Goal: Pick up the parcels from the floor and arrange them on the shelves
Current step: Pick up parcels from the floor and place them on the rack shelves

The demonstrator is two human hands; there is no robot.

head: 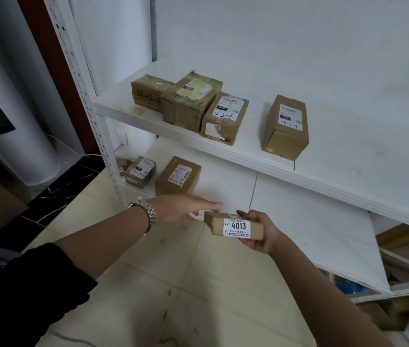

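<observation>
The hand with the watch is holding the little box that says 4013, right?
Not quite. The head view shows the 4013 box held by the right hand, the one without the watch. The left hand, which wears the watch, is open, with its fingers straight and reaching toward the box's end.

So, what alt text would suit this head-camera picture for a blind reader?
A person's right hand holds a small brown cardboard parcel labelled 4013 in front of white shelves, the open left hand reaching toward it. Other brown cardboard boxes already sit on two shelves.
</observation>
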